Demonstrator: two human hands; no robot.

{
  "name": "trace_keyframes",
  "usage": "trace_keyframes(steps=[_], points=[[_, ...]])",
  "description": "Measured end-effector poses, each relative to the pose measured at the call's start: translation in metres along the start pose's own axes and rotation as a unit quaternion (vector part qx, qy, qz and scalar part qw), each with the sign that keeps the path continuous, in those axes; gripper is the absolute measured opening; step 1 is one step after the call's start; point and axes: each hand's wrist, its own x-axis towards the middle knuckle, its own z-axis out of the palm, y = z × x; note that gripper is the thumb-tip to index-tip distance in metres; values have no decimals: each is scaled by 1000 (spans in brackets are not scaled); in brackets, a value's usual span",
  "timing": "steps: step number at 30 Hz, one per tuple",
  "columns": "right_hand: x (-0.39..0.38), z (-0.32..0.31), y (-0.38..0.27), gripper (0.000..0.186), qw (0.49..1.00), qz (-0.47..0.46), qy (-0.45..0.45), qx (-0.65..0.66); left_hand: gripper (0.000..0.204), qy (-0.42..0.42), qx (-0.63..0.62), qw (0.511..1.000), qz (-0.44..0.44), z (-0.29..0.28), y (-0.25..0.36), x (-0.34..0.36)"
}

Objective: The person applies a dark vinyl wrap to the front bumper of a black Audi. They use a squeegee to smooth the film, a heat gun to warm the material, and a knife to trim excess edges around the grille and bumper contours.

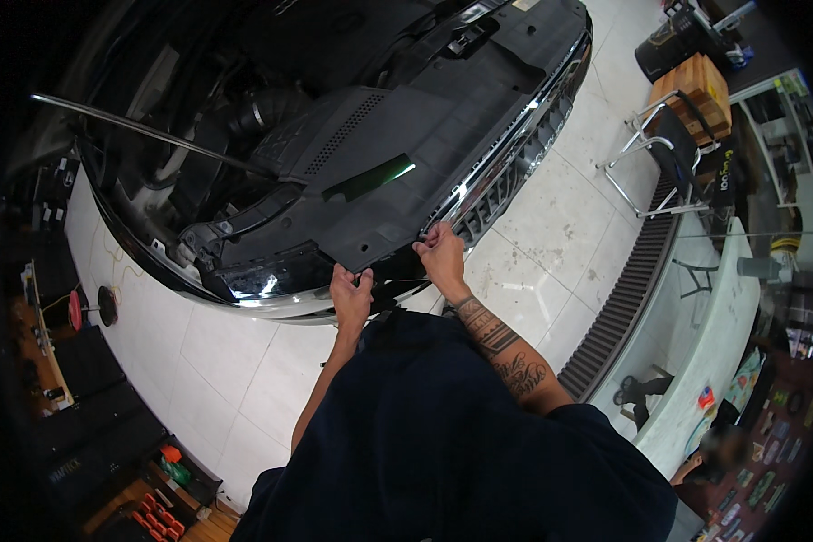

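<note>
Overhead, at twelve o'clock, a dark car (244, 90) stands with its bonnet raised on a thin prop rod (154, 134), which keeps the engine bay open to me. Across the front of that bay lies the broad black plastic radiator cover (406, 144), running from ten o'clock toward two, just behind the chrome-edged grille (515, 154). I stand hard against the bumper on the pale tiled floor (551, 235), my dark shirt filling six o'clock. My right hand (441, 255) pinches the cover's near edge beside the grille, thumb and fingers closed on the panel's lip. My left hand (350, 296), just toward nine o'clock of it, grips the same edge from below, fingers curled round it; the two hands sit apart so the wide panel stays level. A chrome-framed stool (659, 154) waits at two o'clock.
</note>
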Motion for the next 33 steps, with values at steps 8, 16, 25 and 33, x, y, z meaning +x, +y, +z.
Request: trace_keyframes(steps=[8, 16, 25, 33], points=[[-1, 2, -2, 26, 1000, -12, 23, 4, 28, 1, 3, 1000, -9, 0, 0, 1], [4, -6, 3, 38, 998, 16, 35, -50, 24, 6, 1, 1000, -2, 1, 8, -1], [-14, 9, 13, 58, 982, 161, 61, 76, 24, 10, 67, 998, 10, -4, 1, 3], [-23, 26, 36, 104, 983, 142, 115, -16, 24, 2, 62, 998, 32, -7, -5, 4]])
